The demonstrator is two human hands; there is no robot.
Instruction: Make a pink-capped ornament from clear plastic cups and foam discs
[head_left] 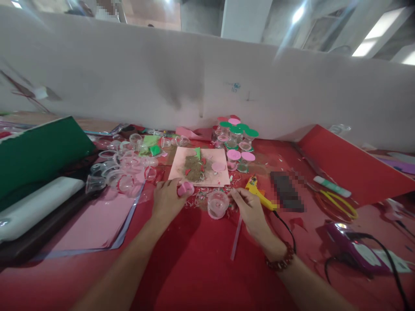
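Left hand (169, 196), fingers closed on a pink piece (186, 188), left of the clear cup (218, 204); right hand (248, 206) just right of it, fingers bunched, hold unclear. Piece-handling step, seemingly; next calls for careful alignment.

A red worktop (191, 270) spreads across the foreground, its surface lit unevenly, with a darker shadow near the middle of its near edge. Along its far edge stands a long, pale grey partition (123, 73), whose top slants downward to the right. Dark patches, smudges or shadows, mark its middle, and small blue handwriting (236, 87) sits right of them. Beyond the partition, above the worktop's far edge, are a pinkish wall section (154, 15), a grey one (201, 17) and a broad pale pillar (246, 19). Past the far right corner, a lamp (298, 14) glares with streaks, and bright panels (384, 23), perhaps windows, glow.
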